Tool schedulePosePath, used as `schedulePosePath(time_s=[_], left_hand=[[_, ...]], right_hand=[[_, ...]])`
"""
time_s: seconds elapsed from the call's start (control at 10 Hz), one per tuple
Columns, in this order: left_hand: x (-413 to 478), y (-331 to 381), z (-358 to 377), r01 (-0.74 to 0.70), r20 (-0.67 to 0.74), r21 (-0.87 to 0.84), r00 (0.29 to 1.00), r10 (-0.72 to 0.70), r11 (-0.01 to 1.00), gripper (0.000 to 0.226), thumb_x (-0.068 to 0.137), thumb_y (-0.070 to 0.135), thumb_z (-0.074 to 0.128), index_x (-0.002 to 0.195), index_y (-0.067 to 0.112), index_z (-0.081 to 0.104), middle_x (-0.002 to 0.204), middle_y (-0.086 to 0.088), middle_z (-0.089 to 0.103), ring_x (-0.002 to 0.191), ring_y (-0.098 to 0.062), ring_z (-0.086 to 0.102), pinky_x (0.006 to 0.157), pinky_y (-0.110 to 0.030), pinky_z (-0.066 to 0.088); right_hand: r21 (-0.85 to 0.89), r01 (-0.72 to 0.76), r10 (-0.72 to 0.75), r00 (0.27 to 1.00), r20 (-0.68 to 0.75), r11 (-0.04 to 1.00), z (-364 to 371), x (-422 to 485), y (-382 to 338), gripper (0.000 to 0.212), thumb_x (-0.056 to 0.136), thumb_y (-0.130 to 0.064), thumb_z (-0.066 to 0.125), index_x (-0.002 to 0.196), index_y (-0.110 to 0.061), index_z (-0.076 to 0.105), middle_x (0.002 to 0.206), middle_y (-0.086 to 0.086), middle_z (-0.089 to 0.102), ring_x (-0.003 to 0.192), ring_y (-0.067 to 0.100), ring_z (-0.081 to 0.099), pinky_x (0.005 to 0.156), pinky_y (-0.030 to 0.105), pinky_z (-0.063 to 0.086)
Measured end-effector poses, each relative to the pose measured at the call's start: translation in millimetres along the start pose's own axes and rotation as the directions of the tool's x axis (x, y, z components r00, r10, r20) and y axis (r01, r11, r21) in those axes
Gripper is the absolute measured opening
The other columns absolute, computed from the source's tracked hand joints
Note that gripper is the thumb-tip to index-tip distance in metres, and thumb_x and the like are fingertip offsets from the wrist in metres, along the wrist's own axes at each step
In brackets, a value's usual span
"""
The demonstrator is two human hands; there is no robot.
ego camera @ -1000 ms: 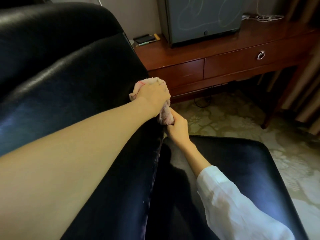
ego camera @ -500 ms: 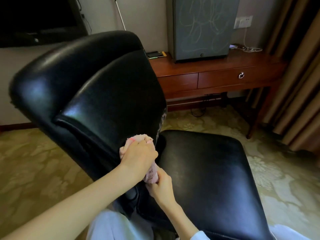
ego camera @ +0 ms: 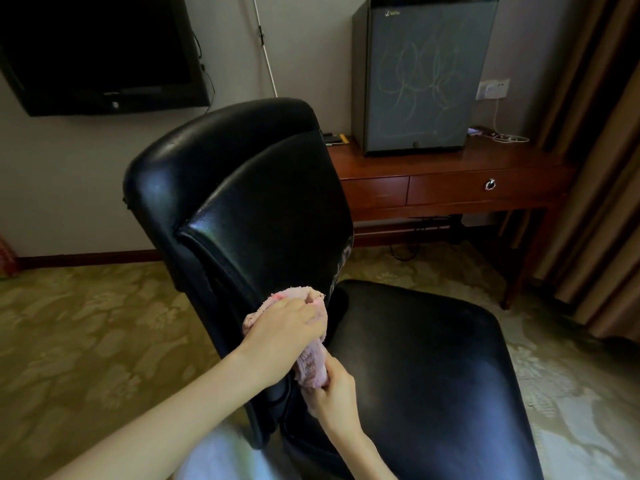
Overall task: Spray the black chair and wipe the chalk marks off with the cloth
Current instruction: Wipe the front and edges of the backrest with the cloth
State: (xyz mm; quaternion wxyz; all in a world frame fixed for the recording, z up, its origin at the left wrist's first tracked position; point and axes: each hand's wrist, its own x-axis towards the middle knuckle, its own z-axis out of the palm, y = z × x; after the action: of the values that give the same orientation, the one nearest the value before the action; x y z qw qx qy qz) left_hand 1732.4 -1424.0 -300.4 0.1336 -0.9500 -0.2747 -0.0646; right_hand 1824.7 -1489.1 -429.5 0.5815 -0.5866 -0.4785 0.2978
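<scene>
By the desk (ego camera: pixel 450 174), the left hand (ego camera: pixel 287 327) and right hand (ego camera: pixel 332 389) grip the pink cloth (ego camera: pixel 311 367) tight, low on the back of the black chair (ego camera: pixel 242 202); I think this is the wiping step, and next comes rubbing the pale marks (ego camera: pixel 343 261) just above.

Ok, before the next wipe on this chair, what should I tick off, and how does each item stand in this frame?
1. Cloth held securely: ok. The left hand grips the pink cloth on top; the right hand pinches its lower end.
2. Cloth on the black chair: ok, it lies against the backrest's lower edge.
3. Chalk gone: not ok. Pale marks show on the backrest edge above the cloth.
4. Spray bottle at hand: cannot tell, none in view.
5. Surface wet with spray: cannot tell, too dark.
</scene>
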Motion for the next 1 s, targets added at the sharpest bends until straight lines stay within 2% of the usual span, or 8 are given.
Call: schedulePosePath(time_s=[0.1,0.4,0.5,0.6,0.7,0.8,0.9,1.0], left_hand=[[6.0,-16.3,11.8,-0.069,-0.075,-0.035,0.995,0.066,0.997,0.023,0.058,0.018,0.075,0.08,0.023,0.072,0.084,0.005,0.067,0.078,-0.015,0.064,0.068,-0.031,0.056],[28.0,-63.4,46.7,-0.118,-0.033,-0.109,0.993,0.115,0.987,0.052,0.052,0.024,0.086,0.094,0.03,0.056,0.096,0.009,0.061,0.091,-0.009,0.059,0.086,-0.028,0.049],[34.1,-78.6,47.0,-0.188,-0.045,-0.098,0.982,0.184,0.977,0.039,0.057,0.02,0.084,0.091,0.03,0.067,0.102,0.009,0.065,0.099,-0.011,0.061,0.089,-0.031,0.049],[42.4,-91.0,47.8,-0.232,-0.068,-0.096,0.972,0.226,0.968,0.039,0.056,0.02,0.085,0.091,0.029,0.07,0.108,0.009,0.066,0.105,-0.011,0.062,0.092,-0.03,0.049],[49.3,-101.4,42.8,-0.266,-0.123,-0.144,0.961,0.249,0.953,0.032,0.064,0.02,0.078,0.094,0.031,0.07,0.11,0.01,0.066,0.108,-0.008,0.058,0.098,-0.023,0.04],[57.5,-108.6,38.3,-0.271,-0.174,-0.151,0.954,0.244,0.951,0.025,0.078,0.022,0.054,0.093,0.032,0.071,0.109,0.011,0.066,0.109,-0.005,0.053,0.1,-0.02,0.031],[61.8,-112.8,43.9,-0.233,-0.188,-0.123,0.96,0.207,0.965,0.038,0.083,0.024,0.039,0.1,0.031,0.072,0.113,0.008,0.066,0.112,-0.009,0.056,0.101,-0.022,0.031],[62.9,-110.5,45.3,-0.182,-0.226,-0.109,0.962,0.153,0.977,0.037,0.08,0.023,0.04,0.098,0.028,0.073,0.108,0.004,0.068,0.104,-0.013,0.062,0.096,-0.026,0.035]], right_hand=[[-0.006,0.04,-0.04,0.999,0.002,0.999,4.2,9.4,-1.4,0.038,0.075,-0.021,0.055,0.11,-0.033,0.065,0.094,-0.012,0.07,0.083,0.005,0.064,0.071,0.015,0.046],[-0.122,0.023,-0.034,0.996,-0.081,0.992,32.3,50.6,19.1,0.053,0.075,-0.018,0.062,0.125,-0.037,0.058,0.108,-0.022,0.066,0.103,-0.002,0.061,0.087,0.028,0.052],[-0.172,0.029,-0.05,0.992,-0.119,0.985,38.7,65.4,20.0,0.071,0.075,-0.015,0.067,0.117,-0.068,0.044,0.11,-0.046,0.052,0.106,-0.017,0.051,0.089,0.008,0.042],[-0.171,0.02,-0.044,0.989,-0.138,0.985,43.4,78.8,15.7,0.074,0.078,-0.025,0.065,0.112,-0.08,0.031,0.111,-0.053,0.044,0.105,-0.02,0.049,0.088,0.004,0.039],[-0.188,0.039,-0.069,0.986,-0.153,0.981,48.8,91.8,14.6,0.064,0.08,-0.029,0.066,0.113,-0.076,0.037,0.113,-0.051,0.044,0.106,-0.018,0.049,0.087,0.003,0.038],[-0.196,0.071,-0.098,0.986,-0.134,0.978,49.5,105.0,15.1,0.048,0.084,-0.032,0.064,0.122,-0.056,0.047,0.112,-0.037,0.055,0.106,-0.008,0.054,0.089,0.011,0.043],[-0.225,0.063,-0.077,0.995,-0.057,0.972,43.0,117.0,18.6,0.043,0.086,-0.03,0.059,0.127,-0.04,0.052,0.112,-0.023,0.061,0.104,-0.001,0.057,0.09,0.026,0.049],[-0.39,0.1,-0.104,0.994,0.01,0.915,22.6,125.2,19.5,0.042,0.087,-0.028,0.058,0.127,-0.037,0.051,0.115,-0.017,0.06,0.101,-0.001,0.053,0.091,0.024,0.046]])
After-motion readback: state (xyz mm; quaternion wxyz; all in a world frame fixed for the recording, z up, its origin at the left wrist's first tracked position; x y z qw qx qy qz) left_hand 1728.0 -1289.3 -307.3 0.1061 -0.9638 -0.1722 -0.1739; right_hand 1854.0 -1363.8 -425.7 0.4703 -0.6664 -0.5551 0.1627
